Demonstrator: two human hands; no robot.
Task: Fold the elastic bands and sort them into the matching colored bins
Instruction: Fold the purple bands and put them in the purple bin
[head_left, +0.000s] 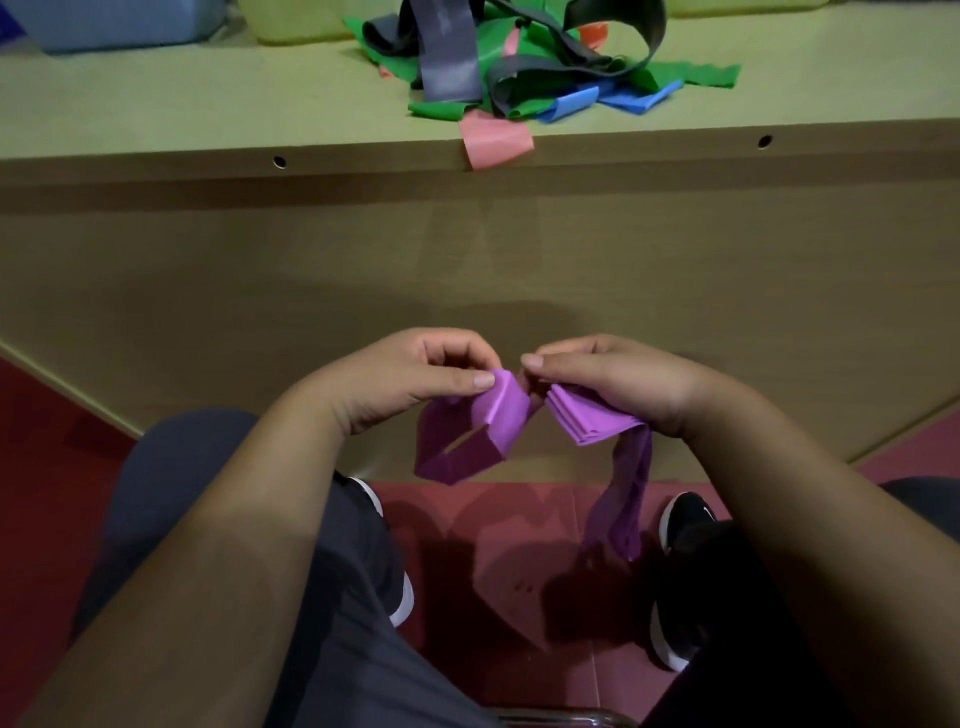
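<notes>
2 hands (410, 382) (613, 387), 1 purp. band (501, 418), 1 pile (498, 62)

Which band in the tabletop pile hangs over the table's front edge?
The salmon-pink flat elastic band at the pile's near side: its end droops past the edge, while the green bands, blue bands and grey bands stay on the tabletop.

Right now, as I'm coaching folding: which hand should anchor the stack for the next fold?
Right. The right hand grips the folded layers of the purple band; the left hand pinches only a loose loop.
</notes>
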